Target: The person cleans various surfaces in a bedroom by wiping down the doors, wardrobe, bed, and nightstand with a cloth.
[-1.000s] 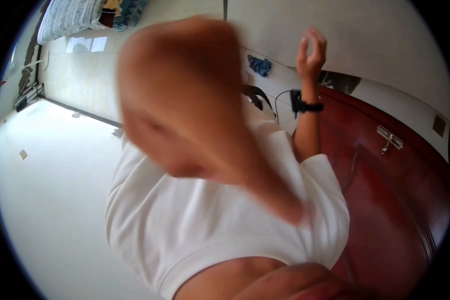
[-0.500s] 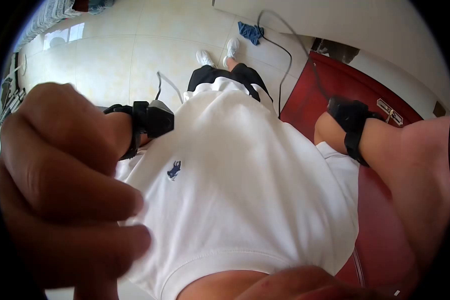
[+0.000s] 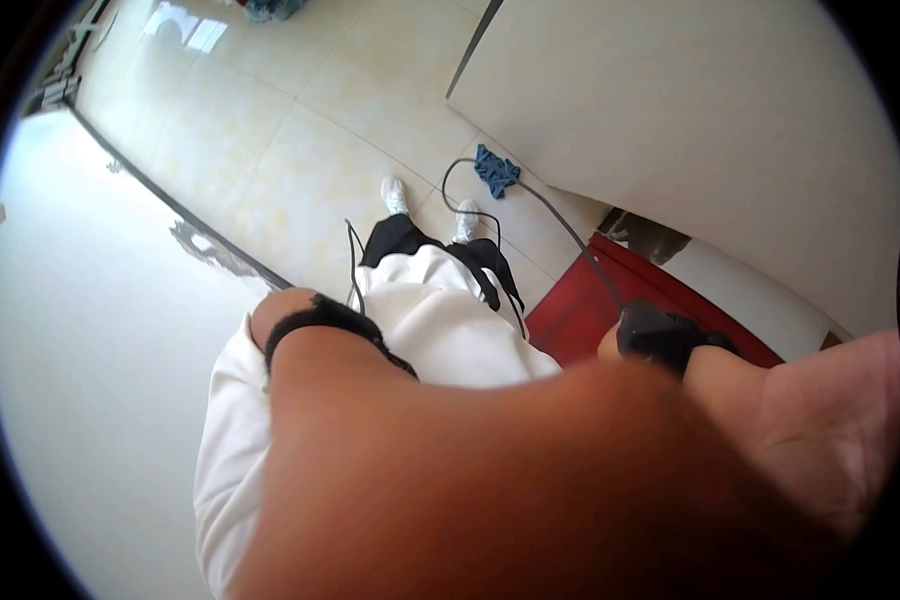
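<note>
My left hand (image 3: 610, 450) is very close to the camera, large and blurred, reaching across the lower part of the view. Its fingers are hidden. A black strap (image 3: 330, 318) goes round the left forearm. At the right edge is the base of my right hand (image 3: 840, 420), raised beside the camera, with its fingers out of sight. The right forearm wears a black device (image 3: 660, 335) with a dark cable (image 3: 580, 245) running from it. I can make out nothing held in either hand. The white shirt (image 3: 440, 330) I wear lies partly behind the left arm.
White surfaces stand at left (image 3: 100, 330) and upper right (image 3: 700, 100). A red panel or cabinet (image 3: 580, 300) lies to the right. On the tiled floor (image 3: 300, 130) are my white shoes (image 3: 395, 195) and a crumpled blue cloth (image 3: 496, 172), with a cable passing it.
My left hand has swung from the left, where its curled fingers showed, across to the right in front of the camera. The view has turned, bringing in the white surface at left.
</note>
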Available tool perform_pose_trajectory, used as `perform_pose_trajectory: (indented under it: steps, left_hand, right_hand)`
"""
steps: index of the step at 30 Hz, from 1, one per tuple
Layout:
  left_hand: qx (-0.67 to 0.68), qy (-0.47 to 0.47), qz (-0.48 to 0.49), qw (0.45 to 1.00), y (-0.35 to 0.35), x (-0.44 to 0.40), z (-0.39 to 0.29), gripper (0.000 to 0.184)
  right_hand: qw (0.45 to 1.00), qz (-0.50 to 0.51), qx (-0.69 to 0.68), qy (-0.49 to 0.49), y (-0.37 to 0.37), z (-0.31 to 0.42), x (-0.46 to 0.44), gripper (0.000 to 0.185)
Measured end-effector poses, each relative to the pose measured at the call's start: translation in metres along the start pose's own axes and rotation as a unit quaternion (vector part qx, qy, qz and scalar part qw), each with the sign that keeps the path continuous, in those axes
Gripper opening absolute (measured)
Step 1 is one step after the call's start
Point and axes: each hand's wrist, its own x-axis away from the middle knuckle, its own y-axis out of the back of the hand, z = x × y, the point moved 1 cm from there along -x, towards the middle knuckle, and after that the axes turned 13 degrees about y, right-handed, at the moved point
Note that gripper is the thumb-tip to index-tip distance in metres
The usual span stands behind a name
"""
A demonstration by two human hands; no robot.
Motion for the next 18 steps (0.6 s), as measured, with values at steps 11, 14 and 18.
perform_pose_trajectory:
  steps: [11,14,18]
  left_hand:
    - [0.298,-0.048,-0.009,0.953,-0.157,-0.098,0.123,0.033]
    - [0.349,-0.068,-0.026,0.934,-0.189,-0.120,0.142,0.033]
    - [0.502,-0.149,-0.115,0.844,-0.235,-0.152,0.146,0.033]
  right_hand:
    - [0.999,-0.019,-0.034,0.021,0.112,0.021,0.007,0.022]
    - [0.999,-0.021,-0.046,0.021,0.142,0.019,0.013,0.021]
    - [0.999,0.011,-0.033,-0.002,0.152,0.023,0.008,0.020]
